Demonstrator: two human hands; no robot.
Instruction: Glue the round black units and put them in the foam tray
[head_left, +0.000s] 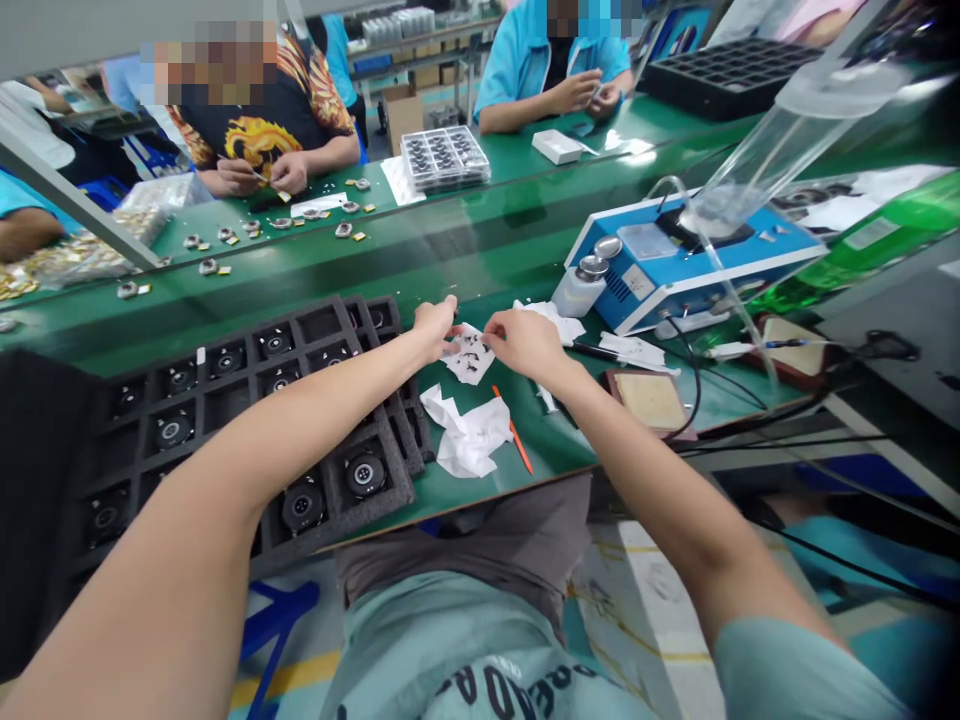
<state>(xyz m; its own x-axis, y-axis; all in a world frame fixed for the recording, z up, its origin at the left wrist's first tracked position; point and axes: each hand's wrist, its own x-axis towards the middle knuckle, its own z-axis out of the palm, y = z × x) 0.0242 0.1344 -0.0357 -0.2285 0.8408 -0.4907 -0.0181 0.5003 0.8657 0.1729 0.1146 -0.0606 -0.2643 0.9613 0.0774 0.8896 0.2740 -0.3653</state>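
My left hand (436, 328) is over the bench at the left edge of a small white paper (471, 356) with several tiny black parts on it. Its visible fingers are apart, though some are hidden behind the hand. On the paper's right side is my right hand (523, 342), fingers curled and tips pressed together; whatever they pinch is too small to make out. Nearer to me lie a crumpled white tissue (471, 440) and an orange stick-like tool (513, 432). Left of them, under my left forearm, a black foam tray (390, 492) holds several round watch bodies (366, 474).
A blue-and-white machine (637, 265) stands at the back right, behind a pump bottle (581, 285). A sponge in a brown holder (649, 402) and cables lie right of my forearm. Co-workers sit across the green bench (360, 262), near a clear tray (445, 158) of parts.
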